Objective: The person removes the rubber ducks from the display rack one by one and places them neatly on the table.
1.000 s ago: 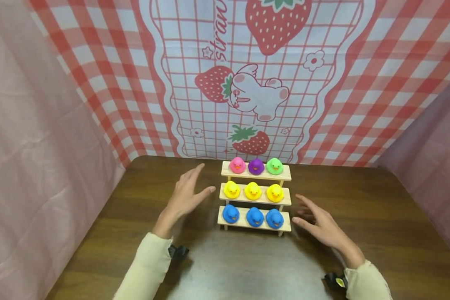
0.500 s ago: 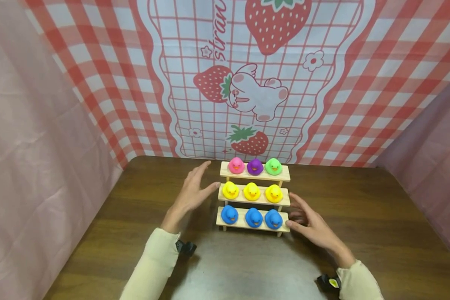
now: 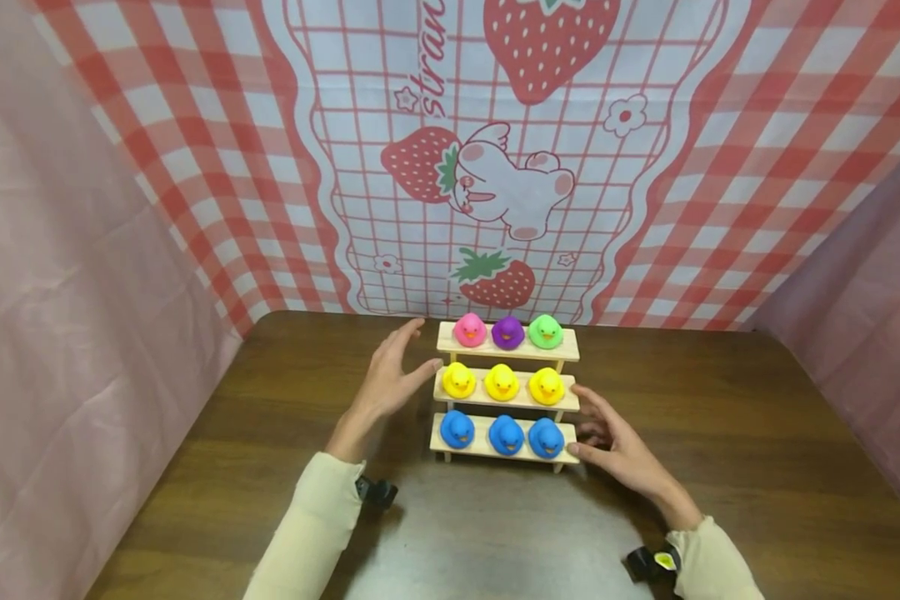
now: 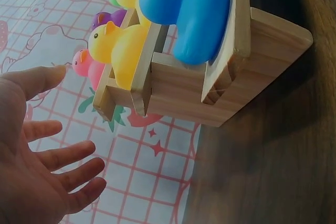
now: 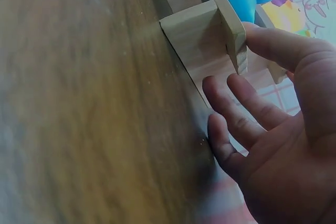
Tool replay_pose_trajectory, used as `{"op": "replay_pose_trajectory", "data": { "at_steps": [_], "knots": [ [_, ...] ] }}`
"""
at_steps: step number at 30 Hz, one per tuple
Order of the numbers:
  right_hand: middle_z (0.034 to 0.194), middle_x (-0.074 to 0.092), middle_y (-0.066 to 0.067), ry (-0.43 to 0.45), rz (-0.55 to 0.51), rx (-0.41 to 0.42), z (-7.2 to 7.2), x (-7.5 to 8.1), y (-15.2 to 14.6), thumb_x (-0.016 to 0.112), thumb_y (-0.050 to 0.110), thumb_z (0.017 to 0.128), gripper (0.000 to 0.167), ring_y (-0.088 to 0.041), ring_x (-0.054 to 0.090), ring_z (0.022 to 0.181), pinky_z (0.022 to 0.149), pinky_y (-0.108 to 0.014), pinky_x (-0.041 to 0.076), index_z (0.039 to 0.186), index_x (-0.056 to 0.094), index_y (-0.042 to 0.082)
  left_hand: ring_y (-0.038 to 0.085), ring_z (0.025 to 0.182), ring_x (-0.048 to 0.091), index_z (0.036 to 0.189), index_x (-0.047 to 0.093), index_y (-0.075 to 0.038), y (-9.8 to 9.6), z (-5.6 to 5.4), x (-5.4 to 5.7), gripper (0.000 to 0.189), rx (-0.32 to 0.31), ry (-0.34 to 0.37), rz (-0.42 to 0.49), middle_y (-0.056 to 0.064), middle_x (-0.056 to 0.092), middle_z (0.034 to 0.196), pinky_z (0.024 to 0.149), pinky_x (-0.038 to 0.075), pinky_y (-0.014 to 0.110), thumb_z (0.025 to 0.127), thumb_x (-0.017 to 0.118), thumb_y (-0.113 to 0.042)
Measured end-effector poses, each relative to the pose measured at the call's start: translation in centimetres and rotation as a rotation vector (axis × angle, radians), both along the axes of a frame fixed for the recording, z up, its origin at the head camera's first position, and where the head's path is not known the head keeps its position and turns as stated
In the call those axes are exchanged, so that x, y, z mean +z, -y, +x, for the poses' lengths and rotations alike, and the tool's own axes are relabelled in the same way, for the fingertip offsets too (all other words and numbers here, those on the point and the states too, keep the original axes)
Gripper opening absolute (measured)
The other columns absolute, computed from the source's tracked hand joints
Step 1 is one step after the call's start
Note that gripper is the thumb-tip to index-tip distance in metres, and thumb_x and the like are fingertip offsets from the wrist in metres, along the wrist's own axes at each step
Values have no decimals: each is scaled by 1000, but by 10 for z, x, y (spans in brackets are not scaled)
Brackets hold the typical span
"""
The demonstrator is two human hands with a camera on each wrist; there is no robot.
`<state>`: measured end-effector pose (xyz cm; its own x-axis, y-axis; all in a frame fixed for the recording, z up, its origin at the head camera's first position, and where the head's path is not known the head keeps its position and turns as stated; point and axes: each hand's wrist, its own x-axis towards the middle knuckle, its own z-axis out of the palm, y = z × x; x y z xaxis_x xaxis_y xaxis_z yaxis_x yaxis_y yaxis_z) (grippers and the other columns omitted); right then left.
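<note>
A three-tier wooden display stand holds rubber ducks. On its top tier sit a pink duck, a purple duck and a green duck. Three yellow ducks fill the middle tier, three blue ducks the bottom one. My left hand is beside the stand's left end, fingers spread and holding nothing; its thumb tip is close to the middle tier. At the right end, my right hand touches the bottom board's edge with the thumb, its other fingers loosely bent beside the stand.
The stand is on a brown wooden table, close to its back edge. Behind hangs a red-and-white checked cloth with strawberry prints. Pink curtains close off both sides. Black wrist cameras sit on the wrists.
Both hands have moved inward toward the stand, the left one rightward and the right one leftward. My right thumb has come to the bottom board's end. The ducks stay in place on their tiers.
</note>
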<state>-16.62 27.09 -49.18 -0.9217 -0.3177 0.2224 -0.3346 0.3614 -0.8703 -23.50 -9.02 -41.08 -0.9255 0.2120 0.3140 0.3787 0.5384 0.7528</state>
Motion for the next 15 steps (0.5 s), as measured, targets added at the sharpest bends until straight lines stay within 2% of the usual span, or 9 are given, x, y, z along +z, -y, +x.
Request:
{"op": "replay_pose_trajectory", "data": {
  "at_steps": [5,12,15],
  "knots": [
    [128,60,-28,58,-36,9,0,0,-1,70,4,90,79,-11,66,92,74,-23,52,156,27,11,41,129,52,146,47,-6,-5,-4,0,66,-20,-36,38,23,58,137,112,38,59,89,74,-21],
    [107,55,-20,-9,-59,36,-2,-7,-2,68,-4,89,78,-4,57,75,61,-23,47,155,27,6,41,128,53,144,49,-4,-15,-10,4,64,-57,-54,52,23,58,135,111,40,57,88,75,-19],
    [104,53,-18,-18,-74,51,-3,-9,-3,66,-6,89,78,-4,55,73,59,-24,45,155,26,5,41,125,54,142,51,-3,-20,-13,7,62,-62,-72,55,23,59,132,109,42,56,87,76,-18]
  ]
}}
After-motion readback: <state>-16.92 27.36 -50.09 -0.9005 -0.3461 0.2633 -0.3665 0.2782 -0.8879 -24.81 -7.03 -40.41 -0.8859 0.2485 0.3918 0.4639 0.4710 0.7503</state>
